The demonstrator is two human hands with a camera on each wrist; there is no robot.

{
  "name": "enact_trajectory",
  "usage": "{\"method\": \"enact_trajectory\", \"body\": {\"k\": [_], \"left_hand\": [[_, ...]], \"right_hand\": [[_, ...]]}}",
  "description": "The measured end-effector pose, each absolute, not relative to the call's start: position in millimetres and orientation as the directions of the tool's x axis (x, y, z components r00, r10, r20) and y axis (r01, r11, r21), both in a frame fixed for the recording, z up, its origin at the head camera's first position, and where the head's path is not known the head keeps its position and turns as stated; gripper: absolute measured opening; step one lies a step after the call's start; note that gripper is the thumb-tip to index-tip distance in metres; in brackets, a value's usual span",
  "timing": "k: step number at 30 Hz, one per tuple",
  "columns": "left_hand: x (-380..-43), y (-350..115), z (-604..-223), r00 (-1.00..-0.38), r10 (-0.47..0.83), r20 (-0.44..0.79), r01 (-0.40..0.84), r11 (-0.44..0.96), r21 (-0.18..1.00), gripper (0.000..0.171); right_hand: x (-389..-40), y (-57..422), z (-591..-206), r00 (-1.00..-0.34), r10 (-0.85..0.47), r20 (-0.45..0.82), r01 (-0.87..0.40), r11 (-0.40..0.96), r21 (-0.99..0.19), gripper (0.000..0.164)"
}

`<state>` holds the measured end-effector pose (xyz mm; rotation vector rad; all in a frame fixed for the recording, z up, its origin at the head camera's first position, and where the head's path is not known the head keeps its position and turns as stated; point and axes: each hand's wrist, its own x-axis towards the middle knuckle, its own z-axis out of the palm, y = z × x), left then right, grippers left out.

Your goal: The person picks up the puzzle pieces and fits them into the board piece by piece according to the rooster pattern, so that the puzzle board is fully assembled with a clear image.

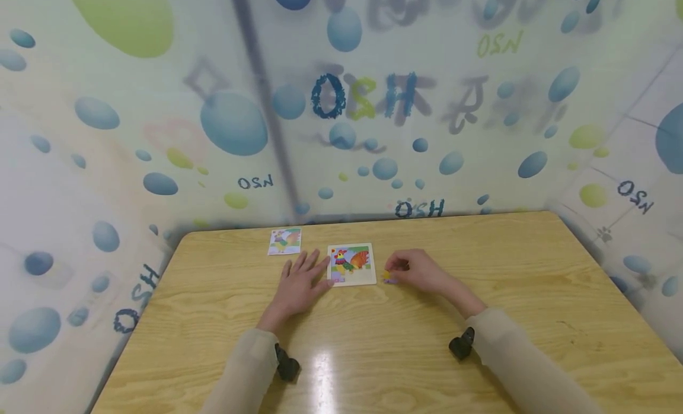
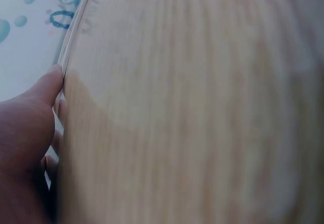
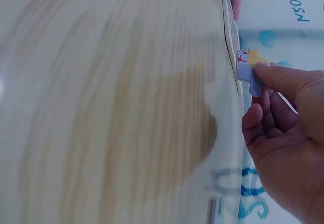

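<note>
A square jigsaw board point(image 1: 364, 277) with a picture of a rooster lies on the table, its lower right part showing a pale bare area. My left hand point(image 1: 300, 286) rests flat with spread fingers at the board's left edge, the thumb by its lower left corner. Just right of the board, my right hand point(image 1: 418, 270) pinches a puzzle piece point(image 3: 247, 73) between thumb and fingers. The piece is purple and yellow with a rounded tab. In the right wrist view it is held close to the board's edge.
A picture card point(image 1: 284, 241) with the same rooster lies on the wooden table point(image 1: 405, 343), behind the left hand. A patterned wall covering point(image 1: 341, 165) rises at the table's back edge. Both wrists wear a small black camera.
</note>
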<state>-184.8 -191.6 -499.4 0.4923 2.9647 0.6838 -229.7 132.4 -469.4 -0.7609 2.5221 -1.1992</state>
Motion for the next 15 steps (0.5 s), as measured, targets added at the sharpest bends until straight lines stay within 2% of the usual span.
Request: {"method": "enact_trajectory", "body": {"k": [15], "left_hand": [[-181.9, -190.1, -496.9, -0.944, 0.323, 0.061, 0.317, 0.843, 0.435, 0.062]], "right_hand": [[-233.6, 83.9, -482.6, -0.84, -0.541, 0.029, -0.333, 0.474, -0.815, 0.006]]}}
